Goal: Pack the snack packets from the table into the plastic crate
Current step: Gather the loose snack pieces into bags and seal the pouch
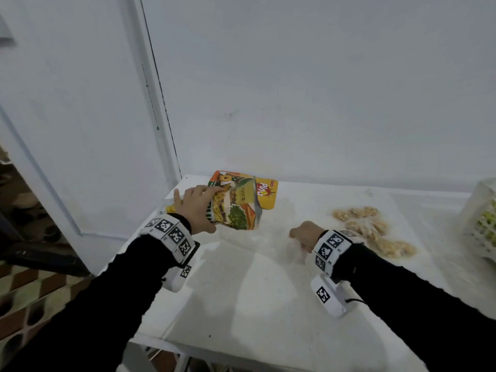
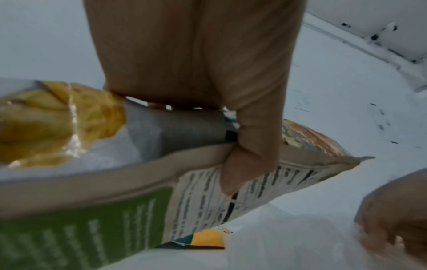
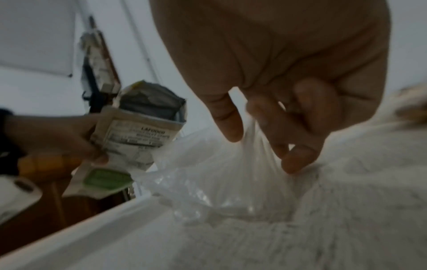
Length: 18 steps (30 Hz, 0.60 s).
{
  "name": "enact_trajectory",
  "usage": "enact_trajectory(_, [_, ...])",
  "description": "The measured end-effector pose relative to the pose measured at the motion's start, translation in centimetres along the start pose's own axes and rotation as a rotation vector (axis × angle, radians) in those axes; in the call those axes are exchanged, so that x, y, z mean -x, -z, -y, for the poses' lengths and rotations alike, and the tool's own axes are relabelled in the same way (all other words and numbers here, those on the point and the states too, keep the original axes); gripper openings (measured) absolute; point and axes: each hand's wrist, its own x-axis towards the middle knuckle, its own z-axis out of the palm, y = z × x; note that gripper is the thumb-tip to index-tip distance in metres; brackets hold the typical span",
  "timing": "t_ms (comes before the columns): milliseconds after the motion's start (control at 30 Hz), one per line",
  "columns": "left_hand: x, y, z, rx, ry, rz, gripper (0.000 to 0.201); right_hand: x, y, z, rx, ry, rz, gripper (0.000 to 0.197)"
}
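Observation:
My left hand [image 1: 197,208] grips an opened colourful snack packet [image 1: 233,210] and holds it tilted above the white table [image 1: 241,291]. In the left wrist view the thumb [image 2: 249,160] curls over the packet's printed back [image 2: 138,201]. An orange-yellow packet [image 1: 261,194] lies behind it. My right hand [image 1: 300,237] pinches a clear plastic bag [image 1: 257,237] that lies crumpled on the table; the fingers [image 3: 298,157] gather its film [image 3: 219,173]. The white plastic crate [image 1: 483,224] stands at the far right edge, partly out of frame.
Clear packets of pale brown snacks [image 1: 373,226] lie between my right hand and the crate. A yellow bag [image 2: 46,124] sits under my left hand near the table's left edge. A white wall stands behind the table; a door and patterned floor are at the left.

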Motion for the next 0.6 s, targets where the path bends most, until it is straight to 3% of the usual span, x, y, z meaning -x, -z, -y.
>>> enact_trajectory(100, [0.0, -0.2, -0.9, -0.023, -0.039, 0.026, 0.091, -0.2, -0.2, -0.2, 0.071, 0.044, -0.08, 0.038])
enact_trajectory(200, [-0.2, -0.1, -1.8, -0.093, -0.084, 0.052, 0.094, -0.2, 0.4, -0.5, 0.024, 0.055, -0.062, 0.039])
enact_trajectory(233, [-0.3, -0.1, -2.2, -0.112, -0.098, 0.059, 0.095, 0.0, 0.8, -0.6, -0.003, 0.054, -0.059, 0.034])
enact_trajectory(300, [-0.6, -0.2, -2.8, -0.137, -0.127, 0.07, 0.097, 0.9, 1.7, -0.6, -0.048, 0.058, -0.03, 0.004])
enact_trajectory(367, [-0.7, -0.5, -3.6, -0.161, -0.166, 0.08, 0.102, 1.6, 2.7, -1.0, -0.097, 0.078, -0.014, 0.029])
enact_trajectory(467, [-0.7, -1.2, -4.6, -0.239, -0.233, 0.135, 0.112, 2.6, 4.8, -1.2, -0.193, 0.129, -0.074, 0.021])
enact_trajectory(600, [-0.6, -2.2, -5.8, -0.322, -0.279, 0.342, 0.125, 4.6, 8.3, -1.5, -0.182, 0.198, -0.186, 0.023])
